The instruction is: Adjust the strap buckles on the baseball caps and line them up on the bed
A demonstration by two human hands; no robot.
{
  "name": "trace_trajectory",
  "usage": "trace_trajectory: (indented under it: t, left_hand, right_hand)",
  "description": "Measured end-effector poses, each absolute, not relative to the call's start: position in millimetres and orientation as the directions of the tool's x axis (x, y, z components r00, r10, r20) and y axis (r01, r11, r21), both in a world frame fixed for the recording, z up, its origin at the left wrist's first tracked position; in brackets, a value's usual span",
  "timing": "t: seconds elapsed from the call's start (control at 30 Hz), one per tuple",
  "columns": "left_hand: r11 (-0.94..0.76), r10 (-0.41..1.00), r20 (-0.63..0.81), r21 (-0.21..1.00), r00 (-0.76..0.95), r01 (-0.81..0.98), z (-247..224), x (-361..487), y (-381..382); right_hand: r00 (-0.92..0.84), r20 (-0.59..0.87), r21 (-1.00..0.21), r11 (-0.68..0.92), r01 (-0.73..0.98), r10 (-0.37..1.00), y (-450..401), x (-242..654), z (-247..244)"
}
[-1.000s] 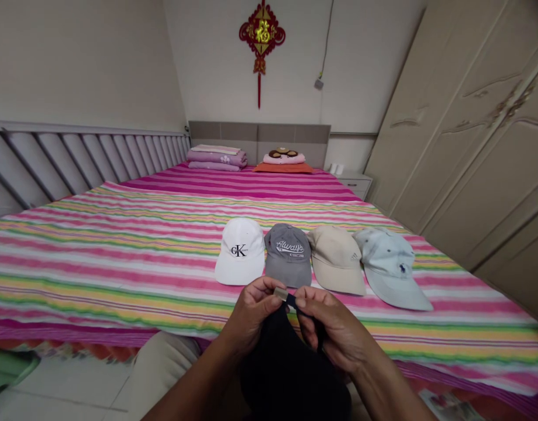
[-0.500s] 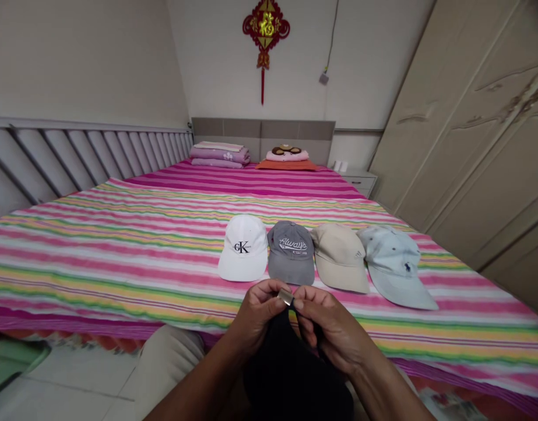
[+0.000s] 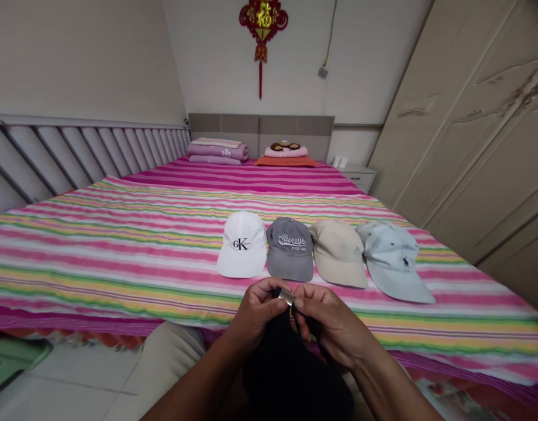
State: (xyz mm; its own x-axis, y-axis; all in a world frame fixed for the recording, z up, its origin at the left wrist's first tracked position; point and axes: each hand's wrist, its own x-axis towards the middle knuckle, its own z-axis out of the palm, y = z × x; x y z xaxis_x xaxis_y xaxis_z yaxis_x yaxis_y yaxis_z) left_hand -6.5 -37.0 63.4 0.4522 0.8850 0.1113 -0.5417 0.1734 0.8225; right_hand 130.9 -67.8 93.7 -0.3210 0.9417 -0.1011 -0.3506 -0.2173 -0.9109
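Observation:
My left hand (image 3: 255, 310) and my right hand (image 3: 328, 324) are held together above my lap, both pinching a black cap (image 3: 295, 368) at its back strap. A small silver metal buckle (image 3: 286, 296) sits on the dark strap between my fingertips, partly hidden by them. The cap hangs down below my hands, crown and brim out of sight. Ahead on the bed, several caps lie in a row: a white CK cap (image 3: 241, 245), a grey "Always" cap (image 3: 290, 250), a beige cap (image 3: 338, 254) and a pale blue cap (image 3: 394, 263).
The row of caps lies on a wide bed with a pink-striped cover (image 3: 120, 257). Folded bedding (image 3: 217, 152) and a pillow (image 3: 285, 153) sit at the headboard. A cream wardrobe (image 3: 471, 128) stands right, a grey slatted rail (image 3: 67, 158) left.
My hands stay on the strap, and the buckle has shifted slightly. The whole view has risen a little and tilted level as my head moved. The caps on the bed have not moved.

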Motion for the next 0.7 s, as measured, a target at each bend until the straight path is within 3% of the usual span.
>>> trace_trajectory:
  t: [0.13, 0.53, 0.7]
  left_hand:
    - [0.096, 0.897, 0.165, 0.834, 0.410, -0.544, 66.7, -11.0, -35.7]
    - [0.135, 0.885, 0.130, 0.848, 0.447, -0.513, 63.0, -13.4, -39.3]
    - [0.126, 0.898, 0.140, 0.828, 0.418, -0.546, 62.6, -15.2, -39.1]
  right_hand:
    - [-0.357, -0.145, -0.902, -0.272, -0.336, 0.923, -68.6, 133.6, 94.6]
    - [-0.351, -0.151, -0.902, -0.274, -0.333, 0.924, -68.1, 134.2, 93.8]
    - [-0.386, -0.212, -0.879, -0.348, -0.325, 0.898, -69.6, 135.6, 97.1]
